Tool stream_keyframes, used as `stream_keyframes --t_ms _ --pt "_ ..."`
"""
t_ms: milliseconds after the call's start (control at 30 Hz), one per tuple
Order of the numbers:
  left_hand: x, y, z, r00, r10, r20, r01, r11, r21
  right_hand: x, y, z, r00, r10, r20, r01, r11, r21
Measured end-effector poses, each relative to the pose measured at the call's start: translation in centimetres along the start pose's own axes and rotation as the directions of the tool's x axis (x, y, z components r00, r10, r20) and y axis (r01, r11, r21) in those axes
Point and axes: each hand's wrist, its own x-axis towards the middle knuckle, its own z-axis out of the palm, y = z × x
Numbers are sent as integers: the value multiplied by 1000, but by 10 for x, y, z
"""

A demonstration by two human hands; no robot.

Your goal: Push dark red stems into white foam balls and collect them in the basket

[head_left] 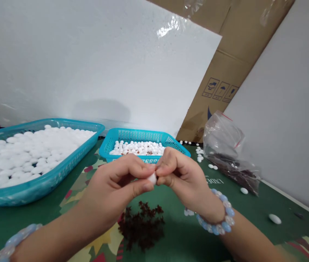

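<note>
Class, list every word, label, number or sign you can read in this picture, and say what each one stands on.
Cardboard box: three printed handling symbols in boxes, pictures only, no words readable.
Cardboard box, lower down: part of a dark blue mark, cut off, unreadable.
Green mat: pale lettering beside the right hand, upside down and blurred, unreadable.
Nothing else carries text.
</note>
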Motion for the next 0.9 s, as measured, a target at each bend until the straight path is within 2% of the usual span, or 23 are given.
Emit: stream_keyframes --t_ms 67,167,267,367,433,533,633,767,900 --pt "0 -1 -1 1000 10 -2 -10 1000 18 0 -1 0 999 -25 30 26 999 -40" --pt "1 -3 -3 1000 -5 -6 5 998 55 0 0 0 997 14 76 -11 999 -35" --pt "3 -5 -7 996 -83 28 81 996 43 1 1 0 991 67 115 -68 998 5" --pt "7 -6 -10 979 -188 80 194 978 -72 2 4 0 988 67 136 -69 998 7" --pt "9 -6 -10 968 -229 103 244 954 -172 2 6 0 995 13 96 -12 1000 -14" --pt "10 -5 -9 959 -264 108 284 917 -279 2 7 0 989 -150 12 150 984 -99" --pt "10 -4 -7 947 -315 69 319 887 -334 2 7 4 970 -242 11 241 957 -164" --pt "11 -3 -6 950 -312 4 296 898 -325 2 6 9 982 -176 -64 154 953 -260" --pt "14 1 -10 953 -301 20 298 931 -208 3 9 9 990 -80 -115 54 976 -211"
